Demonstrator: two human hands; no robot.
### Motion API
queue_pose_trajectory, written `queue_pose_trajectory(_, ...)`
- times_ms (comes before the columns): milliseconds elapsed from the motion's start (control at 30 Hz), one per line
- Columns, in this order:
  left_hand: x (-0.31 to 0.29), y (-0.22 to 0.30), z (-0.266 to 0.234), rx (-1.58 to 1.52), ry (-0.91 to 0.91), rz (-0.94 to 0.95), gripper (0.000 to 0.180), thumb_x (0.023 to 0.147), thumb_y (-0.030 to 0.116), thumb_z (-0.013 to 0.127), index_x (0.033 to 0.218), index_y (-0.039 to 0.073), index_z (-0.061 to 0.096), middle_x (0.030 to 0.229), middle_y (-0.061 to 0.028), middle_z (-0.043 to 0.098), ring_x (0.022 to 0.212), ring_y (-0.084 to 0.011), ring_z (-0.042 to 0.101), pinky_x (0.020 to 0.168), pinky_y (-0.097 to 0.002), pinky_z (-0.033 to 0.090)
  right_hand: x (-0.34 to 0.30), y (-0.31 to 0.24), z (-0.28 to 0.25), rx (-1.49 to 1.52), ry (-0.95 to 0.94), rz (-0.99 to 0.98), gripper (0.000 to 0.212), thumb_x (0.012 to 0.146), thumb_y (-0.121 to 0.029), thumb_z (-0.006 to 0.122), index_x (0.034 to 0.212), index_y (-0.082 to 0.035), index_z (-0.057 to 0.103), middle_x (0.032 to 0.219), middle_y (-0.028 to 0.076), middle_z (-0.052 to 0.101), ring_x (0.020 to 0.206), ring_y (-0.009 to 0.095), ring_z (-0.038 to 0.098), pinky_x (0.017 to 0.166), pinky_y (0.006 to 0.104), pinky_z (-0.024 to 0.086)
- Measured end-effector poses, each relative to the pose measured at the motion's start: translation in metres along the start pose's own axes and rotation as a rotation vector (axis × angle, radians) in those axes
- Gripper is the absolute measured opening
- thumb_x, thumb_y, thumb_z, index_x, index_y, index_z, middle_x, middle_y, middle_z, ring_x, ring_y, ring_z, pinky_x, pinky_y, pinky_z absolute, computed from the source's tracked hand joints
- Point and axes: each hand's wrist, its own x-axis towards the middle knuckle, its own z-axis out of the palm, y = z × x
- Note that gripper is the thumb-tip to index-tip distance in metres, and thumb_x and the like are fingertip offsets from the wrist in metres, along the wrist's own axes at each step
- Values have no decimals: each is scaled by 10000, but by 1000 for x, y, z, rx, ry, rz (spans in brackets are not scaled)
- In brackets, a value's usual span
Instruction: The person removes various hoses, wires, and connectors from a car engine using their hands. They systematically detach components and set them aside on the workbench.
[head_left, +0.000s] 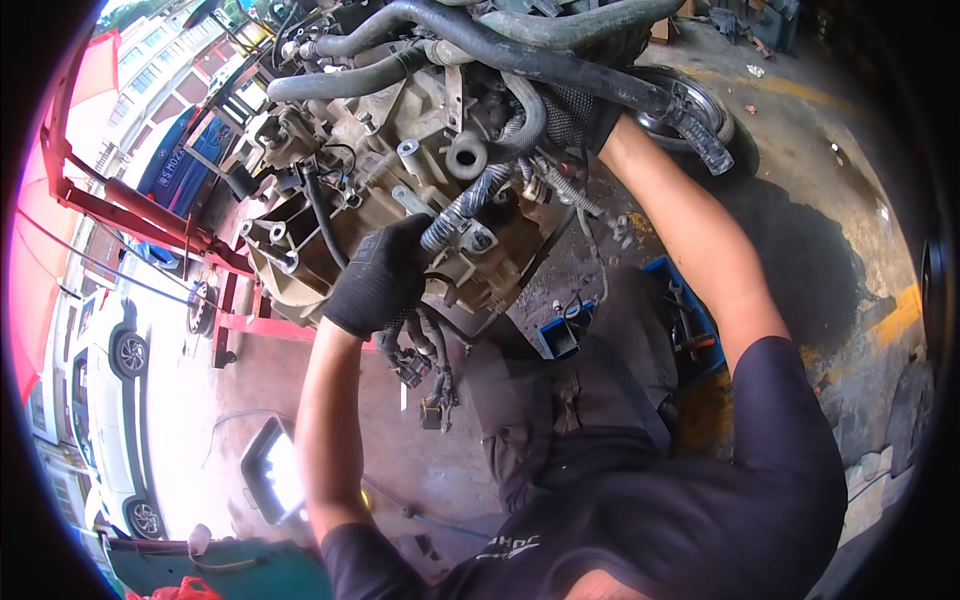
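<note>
A large, dirty metal engine and gearbox assembly point(385, 165) fills the upper middle, with thick grey rubber hoses point(500, 62) running across its top. My left hand point(378, 278), in a black glove, is closed at the casing's front around a taped wiring harness point(465, 208). Loose connectors point(432, 412) on wires dangle just below that hand. On the far right side my right hand point(572, 118), gloved too, reaches in among the hoses. Its fingers are hidden behind a hose and the engine parts, so its grip does not show.
Red hoist framing point(150, 208) stands at the left of the engine. A wheel point(700, 110) lies behind my right forearm. Near my legs are a blue tool tray point(712, 355) and a smaller blue box point(560, 340). A lit work lamp point(272, 470) and a white car point(110, 400) are on the left.
</note>
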Motion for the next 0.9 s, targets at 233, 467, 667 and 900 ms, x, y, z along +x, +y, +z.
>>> queue_pose_trajectory(233,-8,3,27,111,347,141,280,697,-36,553,974,3,534,863,-250,587,833,-472,565,691,-501,454,-1,-3,25,478,8,142,307,996,-199,508,1226,3,532,1172,81,590,1035,127,570,931,265,481)
queue_pose_trajectory(467,-26,-15,21,-117,293,26,375,704,-98,519,1050,15,609,910,-225,637,898,-426,611,756,-431,499,-18,-17,32,-427,100,-271,354,874,-187,559,1185,-20,544,1084,209,614,1014,328,592,912,425,460)
queue_pose_trajectory(667,-17,-19,40,58,294,-23,351,702,-53,506,1034,4,605,899,-246,631,879,-432,608,754,-483,482,-11,-5,28,-632,4,-308,522,806,-294,699,1202,-4,523,1105,150,609,1033,264,584,940,377,467)
queue_pose_trajectory(900,-18,-20,33,20,179,-191,355,701,-28,520,1046,3,600,880,-250,630,857,-439,606,734,-484,486,-14,2,30,-212,163,-243,255,908,-143,558,1137,-30,567,1098,166,622,1033,295,583,919,402,465)
